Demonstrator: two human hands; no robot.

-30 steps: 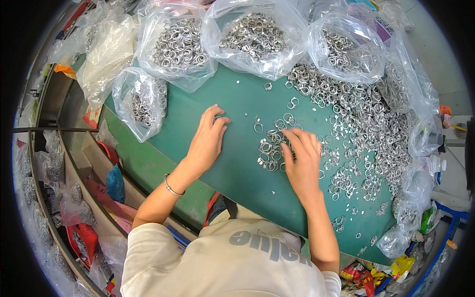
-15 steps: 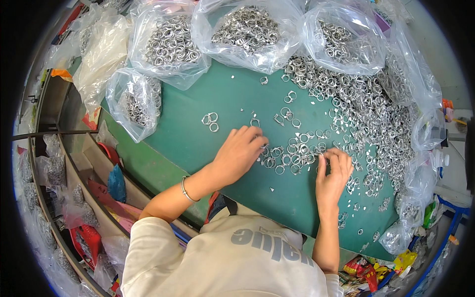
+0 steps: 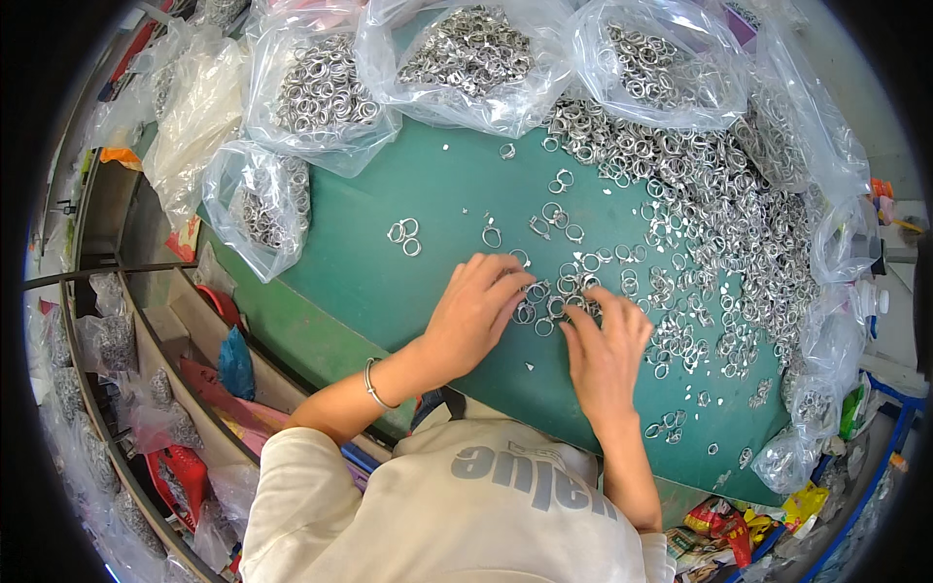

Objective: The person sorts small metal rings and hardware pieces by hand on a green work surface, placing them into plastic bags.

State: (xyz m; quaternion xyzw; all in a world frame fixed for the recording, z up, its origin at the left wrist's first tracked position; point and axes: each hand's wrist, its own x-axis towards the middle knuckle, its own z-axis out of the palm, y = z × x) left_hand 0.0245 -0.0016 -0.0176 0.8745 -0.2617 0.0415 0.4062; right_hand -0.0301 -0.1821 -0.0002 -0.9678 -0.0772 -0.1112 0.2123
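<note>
Many small silver metal rings lie loose on a green tabletop [image 3: 389, 301]. Between my hands is a cluster of rings [image 3: 558, 301], some overlapping. My left hand [image 3: 476, 306] reaches to the left edge of this cluster, its fingers bent and its thumb a little apart. At the cluster's right side, my right hand [image 3: 610, 355] has its thumb and fingers spread, fingertips touching the rings. No ring shows lifted in either hand. Three rings [image 3: 404, 236] sit apart to the left. A large heap of rings [image 3: 719, 185] covers the far right of the table.
Open clear plastic bags of rings stand along the far edge: a left bag [image 3: 326, 87], a middle bag [image 3: 471, 53] and a right bag [image 3: 646, 63]. A smaller bag [image 3: 262, 209] is at the left. Shelves with bagged parts [image 3: 107, 340] flank the table.
My right hand has moved left, toward my left hand, and its thumb and fingers have parted. The ring cluster between the hands is narrower. The view has shifted slightly.
</note>
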